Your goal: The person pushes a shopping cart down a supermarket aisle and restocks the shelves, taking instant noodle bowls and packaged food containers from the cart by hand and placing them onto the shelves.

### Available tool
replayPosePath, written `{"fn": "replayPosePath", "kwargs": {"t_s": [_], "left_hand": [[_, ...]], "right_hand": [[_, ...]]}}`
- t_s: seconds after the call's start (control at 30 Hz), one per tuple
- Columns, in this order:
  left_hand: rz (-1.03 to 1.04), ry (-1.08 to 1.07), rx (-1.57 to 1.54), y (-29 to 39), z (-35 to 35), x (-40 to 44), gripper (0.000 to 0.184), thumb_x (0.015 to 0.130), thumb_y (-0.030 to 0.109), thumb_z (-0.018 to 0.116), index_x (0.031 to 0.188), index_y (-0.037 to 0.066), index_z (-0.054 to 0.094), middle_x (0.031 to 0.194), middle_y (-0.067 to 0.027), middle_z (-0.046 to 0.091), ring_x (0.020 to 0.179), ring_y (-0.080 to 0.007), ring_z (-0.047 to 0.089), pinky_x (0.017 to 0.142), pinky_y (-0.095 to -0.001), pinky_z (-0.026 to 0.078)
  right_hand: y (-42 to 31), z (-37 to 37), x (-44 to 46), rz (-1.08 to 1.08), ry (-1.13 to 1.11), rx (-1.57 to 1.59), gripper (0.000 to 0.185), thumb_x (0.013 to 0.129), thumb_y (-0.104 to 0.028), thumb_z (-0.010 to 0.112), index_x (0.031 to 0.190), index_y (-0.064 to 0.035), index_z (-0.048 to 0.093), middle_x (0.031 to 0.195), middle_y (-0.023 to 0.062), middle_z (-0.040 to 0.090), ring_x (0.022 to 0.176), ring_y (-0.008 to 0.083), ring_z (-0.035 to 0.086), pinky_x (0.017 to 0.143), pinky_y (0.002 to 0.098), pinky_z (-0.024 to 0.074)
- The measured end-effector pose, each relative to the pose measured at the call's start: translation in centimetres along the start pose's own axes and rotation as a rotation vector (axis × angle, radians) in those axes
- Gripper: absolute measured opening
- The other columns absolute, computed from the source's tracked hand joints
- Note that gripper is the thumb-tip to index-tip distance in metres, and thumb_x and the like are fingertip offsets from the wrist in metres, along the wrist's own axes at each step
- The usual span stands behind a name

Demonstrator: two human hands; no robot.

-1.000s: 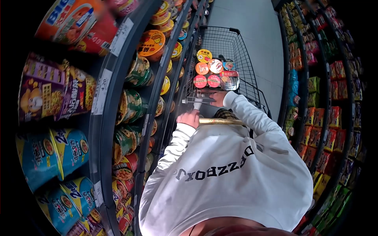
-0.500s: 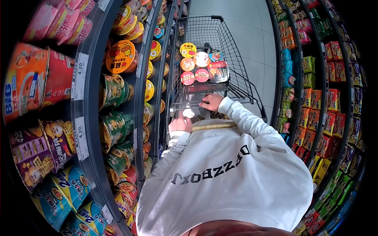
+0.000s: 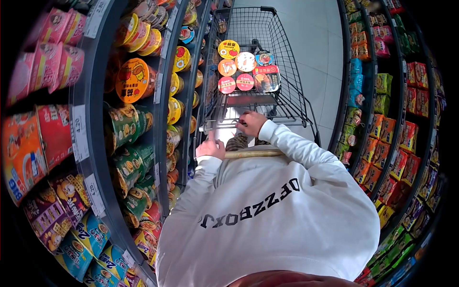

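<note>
My left hand (image 3: 210,147) is just beyond the pale yellow cart handle (image 3: 253,153), index finger and thumb stretched apart, nothing visible in it. My right hand (image 3: 252,123) has its fingers curled at the rear wire edge of the shopping cart (image 3: 292,67); whatever they close on is too small to make out. Both forearms lie across the handle. Inside the cart stand several round-lidded instant noodle cups, among them a yellow-lidded cup (image 3: 228,49) and a pink-lidded cup (image 3: 245,82), beside a red-and-black package (image 3: 267,79).
Close on the left, a shelf holds green noodle cups (image 3: 128,124), an orange-lidded cup (image 3: 135,80), large orange buckets (image 3: 24,153) and price labels (image 3: 80,131). Bagged noodles (image 3: 410,136) fill the right shelf. A grey tiled floor (image 3: 313,38) runs between the shelves.
Shelf goods on the left have slid downward in view, and the cart sits slightly higher. My left hand has shifted left with its index finger now extended. My right hand stays near the wire edge.
</note>
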State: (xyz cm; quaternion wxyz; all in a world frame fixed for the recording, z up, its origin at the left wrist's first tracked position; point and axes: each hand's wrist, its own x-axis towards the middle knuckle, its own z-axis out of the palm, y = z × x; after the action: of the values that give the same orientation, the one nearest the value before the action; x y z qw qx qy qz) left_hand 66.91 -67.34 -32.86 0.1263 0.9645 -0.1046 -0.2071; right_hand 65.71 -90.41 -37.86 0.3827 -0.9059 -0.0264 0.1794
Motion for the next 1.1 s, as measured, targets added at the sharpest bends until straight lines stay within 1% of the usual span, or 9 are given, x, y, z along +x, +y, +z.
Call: {"fn": "replayPosePath", "kwargs": {"t_s": [0.13,0.37,0.43,0.63,0.77,0.8,0.97,1.03,1.1], "left_hand": [[0.104,0.118,-0.089,0.0,0.3,0.6,0.011,0.084,0.02,0.059,0.079,0.014,0.068,0.075,-0.0107,0.07,0.068,-0.036,0.068,0.063,-0.0467,0.054],[0.311,0.32,-0.182,0.3,0.0,0.5,0.008,0.074,0.009,0.06,0.068,0.012,0.059,0.061,-0.0099,0.061,0.056,-0.0318,0.061,0.051,-0.0422,0.047],[0.312,0.33,-0.172,0.5,-0.1,0.7,0.007,0.071,0.007,0.06,0.065,0.01,0.056,0.061,-0.011,0.059,0.056,-0.0326,0.059,0.053,-0.0415,0.047],[0.334,0.337,-0.131,0.6,0.3,1.6,0.01,0.066,0.005,0.055,0.061,0.007,0.047,0.06,-0.012,0.053,0.055,-0.035,0.055,0.053,-0.043,0.043],[0.37,0.306,-0.073,0.3,0.3,2.0,0.009,0.062,0.009,0.056,0.061,0.009,0.047,0.059,-0.0088,0.052,0.051,-0.0309,0.054,0.05,-0.04,0.042],[0.349,0.274,-0.034,0.6,0.0,2.1,0.009,0.062,0.01,0.056,0.061,0.009,0.047,0.059,-0.0089,0.053,0.051,-0.03,0.055,0.049,-0.0396,0.042],[0.342,0.305,-0.097,0.8,0.2,3.0,0.01,0.062,0.003,0.053,0.062,0.009,0.046,0.055,-0.0085,0.047,0.046,-0.0298,0.048,0.045,-0.0381,0.037],[0.345,0.351,-0.136,0.9,0.6,3.2,0.011,0.061,0.002,0.053,0.062,0.009,0.045,0.055,-0.0082,0.046,0.046,-0.0295,0.048,0.045,-0.0381,0.036],[0.329,0.345,-0.108,1.4,0.2,3.5,0.014,0.062,0.003,0.053,0.061,0.009,0.041,0.054,-0.0079,0.045,0.045,-0.0289,0.046,0.045,-0.0382,0.036]], "right_hand": [[0.1,-0.6,0.3,0.032,0.029,0.054,0.036,0.088,-0.037,0.06,0.089,-0.0034,0.073,0.091,0.022,0.068,0.085,0.0393,0.067,0.082,0.0473,0.0535],[3.4,-1.2,1.9,-0.121,-0.115,0.156,0.04,0.092,-0.041,0.059,0.096,-0.0032,0.071,0.094,0.0228,0.068,0.094,0.0401,0.065,0.087,0.0467,0.0516],[6.0,-4.2,4.2,-0.014,-0.387,0.391,0.035,0.093,-0.039,0.06,0.105,-0.0071,0.068,0.102,0.0203,0.069,0.097,0.0372,0.065,0.089,0.0424,0.0508],[21.9,-5.8,14.0,0.196,0.098,0.024,0.038,0.09,-0.037,0.064,0.11,-0.0051,0.067,0.091,0.0186,0.071,0.089,0.0382,0.069,0.078,0.0448,0.0541],[26.6,-7.4,19.3,0.416,-0.063,-0.208,0.068,0.085,-0.043,0.066,0.135,-0.0026,0.046,0.119,0.0299,0.062,0.105,0.0423,0.065,0.091,0.0466,0.0524],[27.2,-7.3,20.4,0.437,-0.043,-0.153,0.081,0.083,-0.04,0.07,0.143,0.0,0.033,0.136,0.0353,0.046,0.119,0.046,0.056,0.1,0.0464,0.0482],[29.5,-6.0,25.8,0.251,0.072,-0.174,0.101,0.072,-0.037,0.083,0.149,-0.0026,0.028,0.141,0.0323,0.037,0.131,0.0468,0.042,0.109,0.0444,0.0408],[29.7,-5.4,28.1,0.234,0.102,-0.382,0.113,0.063,-0.05,0.087,0.152,-0.0108,0.029,0.145,0.0252,0.037,0.135,0.0412,0.04,0.108,0.0432,0.0406],[29.7,-5.0,29.7,0.333,0.043,-0.52,0.123,0.058,-0.063,0.084,0.155,-0.0177,0.024,0.15,0.0224,0.033,0.141,0.0385,0.034,0.118,0.0477,0.0232]]}}
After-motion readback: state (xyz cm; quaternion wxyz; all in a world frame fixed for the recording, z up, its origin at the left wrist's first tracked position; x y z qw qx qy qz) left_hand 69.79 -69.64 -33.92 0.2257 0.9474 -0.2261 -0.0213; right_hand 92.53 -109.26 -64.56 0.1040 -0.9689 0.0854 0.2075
